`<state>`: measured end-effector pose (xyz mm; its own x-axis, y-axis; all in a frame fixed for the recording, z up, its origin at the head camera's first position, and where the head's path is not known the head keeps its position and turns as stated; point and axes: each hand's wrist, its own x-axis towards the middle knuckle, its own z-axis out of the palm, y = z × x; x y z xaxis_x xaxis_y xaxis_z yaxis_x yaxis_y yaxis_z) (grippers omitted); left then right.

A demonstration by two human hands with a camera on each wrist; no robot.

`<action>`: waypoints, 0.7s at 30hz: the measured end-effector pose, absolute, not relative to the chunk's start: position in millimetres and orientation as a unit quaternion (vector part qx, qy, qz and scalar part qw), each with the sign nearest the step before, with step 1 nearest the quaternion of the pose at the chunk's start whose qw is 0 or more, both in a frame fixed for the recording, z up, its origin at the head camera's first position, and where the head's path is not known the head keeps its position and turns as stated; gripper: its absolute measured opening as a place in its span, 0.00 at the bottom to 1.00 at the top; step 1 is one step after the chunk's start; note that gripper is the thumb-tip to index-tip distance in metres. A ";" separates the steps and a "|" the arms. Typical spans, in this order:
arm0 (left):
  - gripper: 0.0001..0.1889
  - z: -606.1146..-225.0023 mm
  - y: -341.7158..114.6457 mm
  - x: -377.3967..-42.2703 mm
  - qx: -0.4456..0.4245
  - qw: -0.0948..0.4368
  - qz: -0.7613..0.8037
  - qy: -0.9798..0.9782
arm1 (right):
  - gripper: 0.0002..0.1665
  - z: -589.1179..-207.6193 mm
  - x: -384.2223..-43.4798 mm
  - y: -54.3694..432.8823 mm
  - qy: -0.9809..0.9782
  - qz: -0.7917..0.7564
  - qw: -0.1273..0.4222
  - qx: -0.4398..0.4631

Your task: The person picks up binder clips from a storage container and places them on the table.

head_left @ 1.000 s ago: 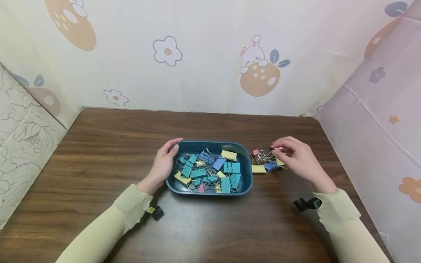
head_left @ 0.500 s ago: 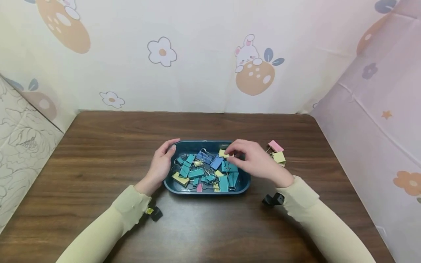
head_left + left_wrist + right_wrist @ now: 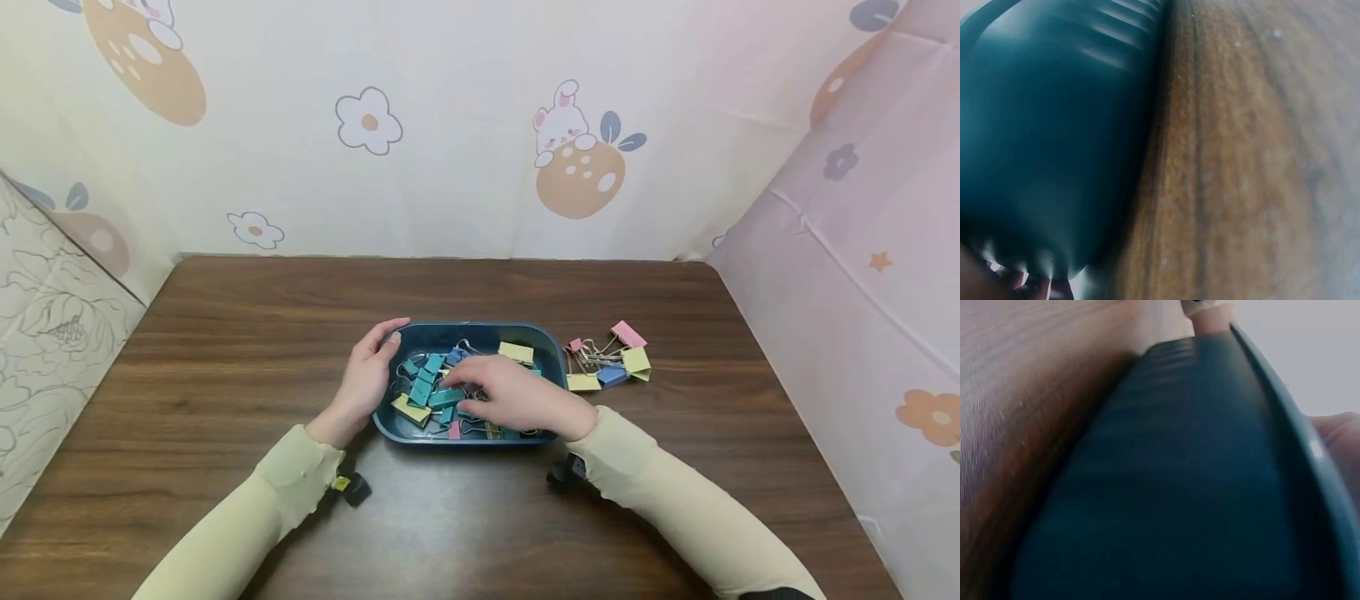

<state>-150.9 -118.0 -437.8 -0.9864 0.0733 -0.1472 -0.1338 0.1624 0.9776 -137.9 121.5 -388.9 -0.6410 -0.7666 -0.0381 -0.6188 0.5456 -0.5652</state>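
Note:
A dark teal tray [image 3: 465, 442] with rounded corners holds many binder clips in teal, blue, yellow and pink. My left hand [image 3: 358, 379] grips its left end, the thumb over the rim and the fingers along the outside wall. Reaching in from the right, my right hand [image 3: 517, 396] hangs low over the clips in the middle, with a gap between thumb and fingers. Its fingertips are right by a teal binder clip [image 3: 426, 380], and the palm hides clips underneath. Tray wall [image 3: 1041, 137] fills much of the left wrist view.
Right of the tray lies a small pile of binder clips: a pink clip [image 3: 628, 334], a yellow clip [image 3: 636, 359] and a blue clip [image 3: 612, 375] among them. The brown wooden table [image 3: 300, 287] ends at a patterned cloth backdrop [image 3: 465, 167].
My right hand has moved left from the loose pile, across the tray's right end, to above its middle. My left hand stays on the tray. The view has shifted slightly.

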 end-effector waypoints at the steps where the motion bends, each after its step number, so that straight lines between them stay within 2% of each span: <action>1: 0.21 -438.5 -117.6 -151.2 -0.020 0.079 0.649 0.756 | 0.21 -390.5 -137.5 118.7 0.867 -0.253 0.146 -0.403; 8: 0.20 -438.1 -115.1 -149.7 -0.015 0.074 0.663 0.744 | 0.19 -397.9 -136.2 108.1 0.876 -0.195 0.156 -0.413; 21: 0.20 -433.1 -117.1 -148.8 -0.015 0.073 0.657 0.750 | 0.19 -406.1 -136.3 100.2 0.899 -0.106 0.096 -0.414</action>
<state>-148.8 -117.1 -433.1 -0.9889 0.0732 -0.1294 -0.1186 0.1355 0.9836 -136.3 100.2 -406.1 -0.6383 -0.7651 -0.0847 -0.7245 0.6343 -0.2698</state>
